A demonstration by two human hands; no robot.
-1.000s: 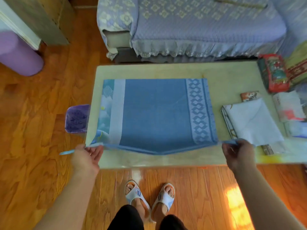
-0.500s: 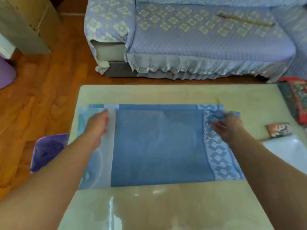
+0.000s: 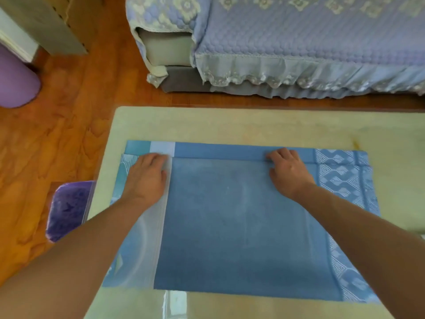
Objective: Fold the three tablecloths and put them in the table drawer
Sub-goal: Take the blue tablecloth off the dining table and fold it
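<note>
Blue tablecloth is now lying doubled on the table; a second ago its near edge was being lifted. Left hand and right hand are pressing down with fingers together and nearly flat. Just beyond the fingertips, a strip of the lower layer is showing, so the edges aren't matching. Bare tabletop is stretching farther ahead of the fingers.

Two bare forearms reach in from the lower edge, no sleeves visible to the frame's limit. The left hand and right hand carry no rings, watch or gloves.
</note>
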